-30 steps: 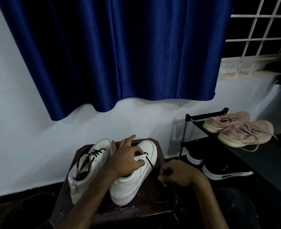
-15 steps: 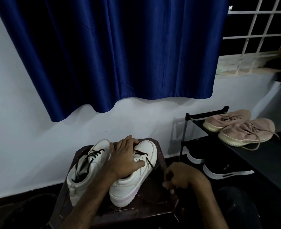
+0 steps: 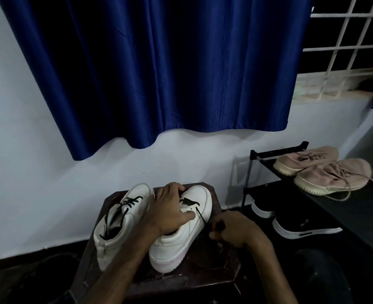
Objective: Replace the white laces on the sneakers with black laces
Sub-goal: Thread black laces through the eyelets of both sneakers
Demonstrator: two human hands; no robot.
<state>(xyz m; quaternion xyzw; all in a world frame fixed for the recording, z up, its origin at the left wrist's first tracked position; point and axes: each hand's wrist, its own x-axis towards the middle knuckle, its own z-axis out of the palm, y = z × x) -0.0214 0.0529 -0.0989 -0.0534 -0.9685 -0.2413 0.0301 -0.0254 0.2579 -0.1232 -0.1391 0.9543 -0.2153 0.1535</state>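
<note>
— Under the blue curtain (image 3: 159, 73), next to the shoe rack (image 3: 250, 172), on the dark bench (image 3: 203, 279): both white sneakers side by side, toes toward the wall (image 3: 38, 172).

— Both relaced?

— Not yet. Laced sneaker (image 3: 126, 216), on the side away from the rack: black criss-cross up the tongue, seemingly finished, ends loose. Second sneaker (image 3: 181, 242), nearer the rack: black lace (image 3: 192, 202) through the eyelets nearest the toe only. No white lace visible anywhere.

— So, mid-threading on the second one. Hands?

— Left hand (image 3: 168, 210) clasped over the upper of the second sneaker, thumb flat along the near eyelet row, fingers (image 3: 175, 188) bent over the far side, pinning it down. Right hand (image 3: 236, 233) just beside that sneaker, low near the bench edge, fingers closed round the free end of the lace; one strand stretched from the toe eyelets into the fist.

— Next move?

— Probably: draw out the slack, then bring the tip up to the next open eyelet. Calls for a fine pinch close to the tip, and for shifting the left thumb off the row to bare the hole. Worth watching for twists, and for uneven ends.
</note>
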